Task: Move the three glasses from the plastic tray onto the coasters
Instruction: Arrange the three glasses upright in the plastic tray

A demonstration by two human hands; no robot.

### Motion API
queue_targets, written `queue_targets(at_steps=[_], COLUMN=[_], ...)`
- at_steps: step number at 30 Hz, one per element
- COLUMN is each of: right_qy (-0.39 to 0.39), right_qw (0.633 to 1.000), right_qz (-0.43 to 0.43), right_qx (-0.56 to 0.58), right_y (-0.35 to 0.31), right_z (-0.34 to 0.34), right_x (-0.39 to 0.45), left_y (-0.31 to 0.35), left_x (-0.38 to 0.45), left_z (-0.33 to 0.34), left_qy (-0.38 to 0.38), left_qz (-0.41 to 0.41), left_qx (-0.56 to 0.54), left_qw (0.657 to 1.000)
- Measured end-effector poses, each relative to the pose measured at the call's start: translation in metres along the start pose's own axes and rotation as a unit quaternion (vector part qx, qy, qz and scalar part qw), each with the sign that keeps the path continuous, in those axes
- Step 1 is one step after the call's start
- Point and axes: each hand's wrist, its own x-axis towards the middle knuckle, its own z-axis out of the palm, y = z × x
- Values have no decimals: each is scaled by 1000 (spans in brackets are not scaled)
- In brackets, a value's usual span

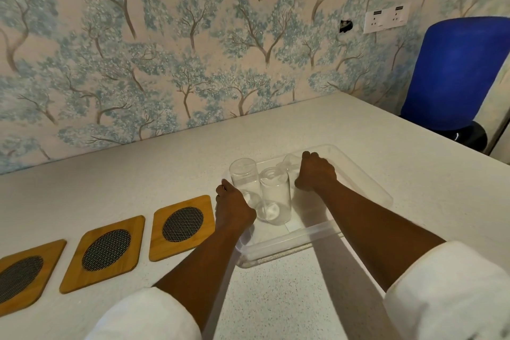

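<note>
Fingers of the left hand [233,208] curl around a glass [245,182]; the right hand [316,172] grips another glass [289,164], both inside the clear plastic tray [358,171]. A third glass [274,196] stands between. Three wooden coasters [182,228] lie bare just left on the speckled table [276,298].

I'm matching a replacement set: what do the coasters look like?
Light wooden squares with a dark mesh circle in the centre, best seen in the head view.

Both hands, left [233,208] and right [316,172], reach into the plastic tray [364,174] beside upright glasses [274,196], coasters [182,226] bare
</note>
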Motion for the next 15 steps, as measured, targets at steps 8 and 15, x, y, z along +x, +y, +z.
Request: queue_targets(at_steps=[8,15], right_qy=[8,-18], right_qw=[958,935], right_qz=[33,21], right_qx=[286,353], right_y=[-4,0], right_z=[-7,4], right_x=[6,-3], left_y=[0,-1], left_x=[0,1], left_z=[0,1], left_qy=[4,8], left_qz=[-4,-9], left_qx=[-9,-16], left_qw=[1000,1000])
